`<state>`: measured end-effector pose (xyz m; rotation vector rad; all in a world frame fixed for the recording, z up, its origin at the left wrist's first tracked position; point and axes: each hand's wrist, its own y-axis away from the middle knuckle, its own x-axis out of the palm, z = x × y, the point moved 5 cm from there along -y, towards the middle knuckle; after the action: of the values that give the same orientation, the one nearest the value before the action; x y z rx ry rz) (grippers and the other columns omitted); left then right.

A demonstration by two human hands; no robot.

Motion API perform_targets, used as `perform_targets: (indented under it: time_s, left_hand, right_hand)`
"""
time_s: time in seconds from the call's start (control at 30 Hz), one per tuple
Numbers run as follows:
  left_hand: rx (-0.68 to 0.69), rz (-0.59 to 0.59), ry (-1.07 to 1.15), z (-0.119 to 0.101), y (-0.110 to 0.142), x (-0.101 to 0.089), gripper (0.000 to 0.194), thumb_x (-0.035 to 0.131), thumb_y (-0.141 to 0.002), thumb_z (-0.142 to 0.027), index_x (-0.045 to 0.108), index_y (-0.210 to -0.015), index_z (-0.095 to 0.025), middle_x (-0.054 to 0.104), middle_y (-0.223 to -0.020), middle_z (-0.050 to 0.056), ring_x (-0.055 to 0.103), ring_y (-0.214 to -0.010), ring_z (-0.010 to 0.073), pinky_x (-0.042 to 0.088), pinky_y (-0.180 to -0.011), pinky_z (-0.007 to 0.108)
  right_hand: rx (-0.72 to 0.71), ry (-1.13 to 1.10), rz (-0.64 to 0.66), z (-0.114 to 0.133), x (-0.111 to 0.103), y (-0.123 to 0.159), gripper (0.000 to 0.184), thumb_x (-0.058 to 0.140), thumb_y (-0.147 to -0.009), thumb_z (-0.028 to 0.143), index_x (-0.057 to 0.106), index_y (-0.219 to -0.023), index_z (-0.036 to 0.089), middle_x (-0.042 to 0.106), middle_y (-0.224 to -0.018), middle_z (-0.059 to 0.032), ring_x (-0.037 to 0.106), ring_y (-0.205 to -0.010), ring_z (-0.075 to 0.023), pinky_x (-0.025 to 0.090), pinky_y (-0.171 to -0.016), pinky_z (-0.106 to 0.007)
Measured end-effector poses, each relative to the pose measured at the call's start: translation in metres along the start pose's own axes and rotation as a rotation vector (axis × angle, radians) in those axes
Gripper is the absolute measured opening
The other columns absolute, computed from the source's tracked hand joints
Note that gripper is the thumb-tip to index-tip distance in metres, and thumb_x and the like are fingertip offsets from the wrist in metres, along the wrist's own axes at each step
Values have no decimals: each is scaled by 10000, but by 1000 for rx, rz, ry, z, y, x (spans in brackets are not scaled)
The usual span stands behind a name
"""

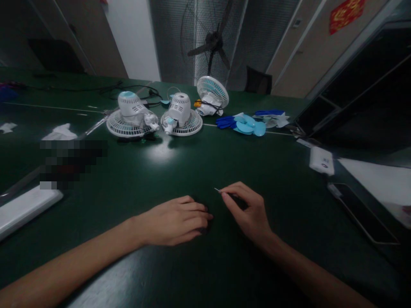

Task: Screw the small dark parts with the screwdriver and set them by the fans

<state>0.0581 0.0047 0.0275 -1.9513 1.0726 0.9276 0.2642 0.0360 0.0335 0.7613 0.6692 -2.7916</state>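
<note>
Pinching a thin, pale sliver [217,190] between thumb and forefinger of the right hand [248,207], with its free end pointing left, over the bench [144,175]. Holding the left hand [178,220] palm down near the right hand and sliver but apart from both, with fingers bent together close to the bench top. Cannot tell whether gripping anything there, with dark patches at the fingertips too dim to make out. Facing, farther across the bench, a left fan unit [131,111] and a middle fan unit [180,108], both white and lying grille down, plus a right fan unit [212,93], tilted, with its grille raised. To the right of these, showing a blue glove [225,122] just beside pale blue fan blades [248,125], with a second blue glove [269,113] just behind. Having a small white box [322,161] on the right side and, nearer, a dark flat device [362,211]. On the left, having a long white box [27,208] and, beyond it, crumpled white sheeting [61,132]
</note>
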Motion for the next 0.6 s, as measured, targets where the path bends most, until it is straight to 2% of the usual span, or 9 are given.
perform_targets:
  time_s: [0.1,0.2,0.4,0.5,0.6]
  left_hand:
    - [-69,-15,-98,20,6,-7,265,533,-1057,-227,605,-1312,-234,677,-1413,101,589,-1364,259,452,-1096,413]
    - [-255,-81,-219,56,24,-29,297,493,-1077,-274,607,-1349,-240,661,-1432,96,576,-1373,267,436,-1102,439]
    - [-686,-254,-439,130,89,-83,382,526,-1031,-443,663,-1306,-216,693,-1347,130,633,-1249,337,456,-1062,488]
    - [-833,-314,-513,150,119,-101,408,525,-1008,-475,667,-1280,-206,711,-1306,142,636,-1233,360,454,-1062,490]
    - [-929,-355,-570,157,135,-111,443,543,-986,-525,672,-1255,-199,723,-1270,153,659,-1176,374,459,-1044,485]
  right_hand:
    - [18,-7,44,-1,2,0,133,623,-1008,227,754,-1032,224,713,-1002,-68,688,-892,-215,570,-746,-365]
    - [37,-22,71,-2,3,1,138,618,-1013,235,752,-1041,222,710,-1012,-70,689,-900,-215,580,-736,-362]
    - [44,-42,105,-5,3,2,147,596,-1031,252,739,-1044,222,707,-1022,-74,686,-898,-215,591,-721,-363]
    - [37,-40,106,-4,2,2,154,592,-1029,244,741,-1055,217,708,-1030,-78,689,-904,-216,596,-731,-366]
    - [35,-38,106,-4,2,3,164,587,-1027,241,745,-1058,213,711,-1031,-79,691,-903,-216,597,-723,-362]
